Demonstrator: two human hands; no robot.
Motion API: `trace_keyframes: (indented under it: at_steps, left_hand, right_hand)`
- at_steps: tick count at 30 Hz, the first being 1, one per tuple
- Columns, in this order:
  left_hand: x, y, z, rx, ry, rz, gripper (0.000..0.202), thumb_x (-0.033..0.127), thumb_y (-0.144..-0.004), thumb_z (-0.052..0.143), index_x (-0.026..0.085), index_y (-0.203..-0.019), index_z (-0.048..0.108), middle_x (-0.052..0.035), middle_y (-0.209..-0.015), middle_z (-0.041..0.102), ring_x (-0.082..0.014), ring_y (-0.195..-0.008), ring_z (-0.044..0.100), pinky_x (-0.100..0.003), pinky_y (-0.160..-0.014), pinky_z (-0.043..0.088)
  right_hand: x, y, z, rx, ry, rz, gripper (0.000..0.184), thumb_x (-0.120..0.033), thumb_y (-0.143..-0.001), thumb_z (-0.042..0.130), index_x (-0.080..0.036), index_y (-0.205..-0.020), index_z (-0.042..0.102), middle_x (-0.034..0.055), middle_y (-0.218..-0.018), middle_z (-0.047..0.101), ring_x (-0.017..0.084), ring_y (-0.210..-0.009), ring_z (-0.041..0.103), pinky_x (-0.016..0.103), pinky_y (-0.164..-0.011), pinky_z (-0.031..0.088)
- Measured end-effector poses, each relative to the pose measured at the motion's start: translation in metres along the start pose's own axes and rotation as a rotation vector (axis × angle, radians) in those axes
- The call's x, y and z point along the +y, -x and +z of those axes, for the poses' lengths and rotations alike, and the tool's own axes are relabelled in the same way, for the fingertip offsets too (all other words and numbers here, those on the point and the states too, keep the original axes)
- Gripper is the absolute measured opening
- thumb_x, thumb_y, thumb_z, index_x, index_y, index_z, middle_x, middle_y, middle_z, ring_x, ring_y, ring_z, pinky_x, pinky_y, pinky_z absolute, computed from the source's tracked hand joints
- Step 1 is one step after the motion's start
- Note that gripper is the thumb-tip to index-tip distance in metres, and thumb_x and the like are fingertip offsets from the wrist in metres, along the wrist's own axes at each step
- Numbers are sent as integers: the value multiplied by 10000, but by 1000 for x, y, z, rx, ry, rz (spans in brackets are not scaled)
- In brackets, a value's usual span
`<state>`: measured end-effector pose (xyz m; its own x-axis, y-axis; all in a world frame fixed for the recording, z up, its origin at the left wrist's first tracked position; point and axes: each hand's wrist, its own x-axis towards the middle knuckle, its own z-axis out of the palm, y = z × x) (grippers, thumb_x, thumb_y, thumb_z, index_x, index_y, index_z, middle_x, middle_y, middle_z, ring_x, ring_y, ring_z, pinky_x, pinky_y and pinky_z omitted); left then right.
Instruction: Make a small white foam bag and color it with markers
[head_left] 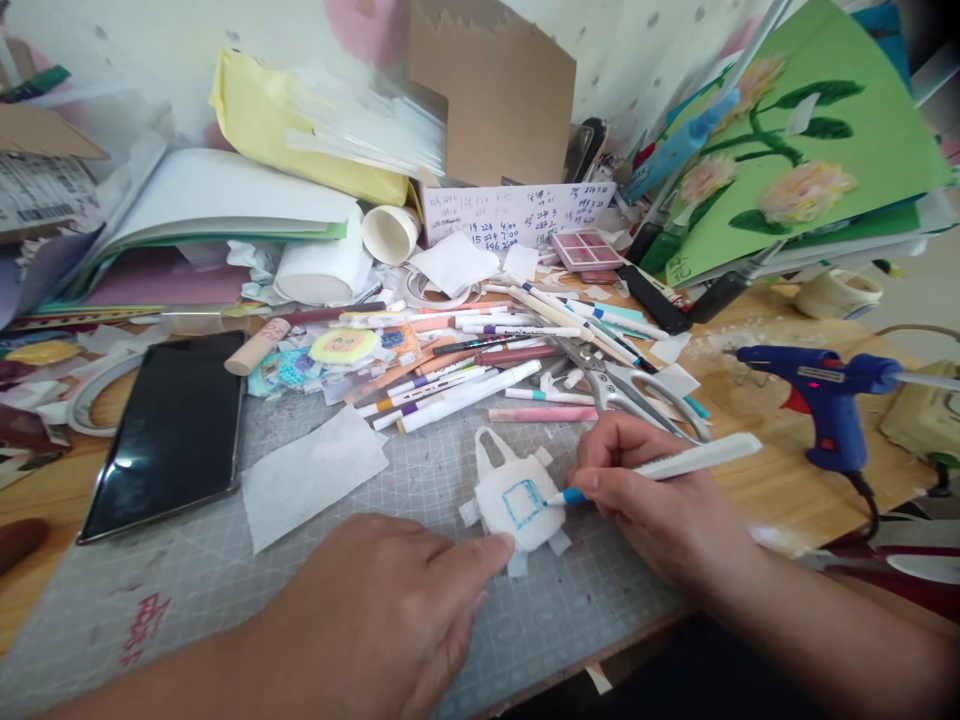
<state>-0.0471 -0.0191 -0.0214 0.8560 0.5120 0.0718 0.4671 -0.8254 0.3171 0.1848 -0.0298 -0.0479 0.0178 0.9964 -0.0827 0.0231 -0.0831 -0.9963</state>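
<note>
Closest to the camera, resting the left hand (397,600) against the near edge of one small white bag-shaped piece (521,507), fingertip pressed down; impossible to tell whether also pinching underneath. Lying on one grey cutting mat (202,600), between both hands, with one strap loop (491,450) and four little tabs showing. Grasping one marker (697,455) in the right hand (645,500), blue tip at the right side of one blue square outline (536,497). Probably going over that outline, given the heavier strokes there and the blank middle. Seems to call next for firm pinning on the left and short, light strokes on the right. Farther out: one loose paper sheet (315,475), one phone (172,430), one pair of scissors (598,380), one blue glue gun (836,400), one four-panelled palette (586,250). Too tangled to count: pens (465,398) heaped beyond the mat's middle.
</note>
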Motion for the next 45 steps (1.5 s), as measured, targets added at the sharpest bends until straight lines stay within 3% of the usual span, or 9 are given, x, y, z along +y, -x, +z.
trace_keyframes:
  at_steps: [7,20,38,45]
  left_hand:
    - [-1,-4,1,2,2,9,315,124,-875,377,189,-1044,634,11,-649,696,-171,-518,648,-257,-474,458]
    - [0,-3,-1,16,8,20,258,131,-876,376,203,-958,610,25,-636,688,-161,-502,639,-247,-479,432]
    - [-2,-2,2,15,11,9,331,123,-861,396,196,-1099,614,8,-685,713,-160,-544,653,-242,-492,458]
    - [-1,-3,3,5,10,-7,325,123,-862,394,204,-1077,624,5,-667,704,-166,-531,644,-248,-488,460]
  right_hand:
    - [-2,0,4,13,-59,10,204,-228,-770,670,-202,-628,526,-51,-557,497,104,-544,436,239,-513,337]
    - [-2,0,1,-42,-47,21,185,-185,-731,671,-194,-614,528,-61,-534,485,89,-507,392,233,-485,289]
    - [-2,-1,4,6,-33,24,219,-215,-738,668,-194,-591,508,-56,-521,453,91,-502,351,237,-468,260]
    - [-4,0,8,6,10,32,217,-305,-750,698,-204,-651,533,-34,-567,512,109,-519,431,234,-466,347]
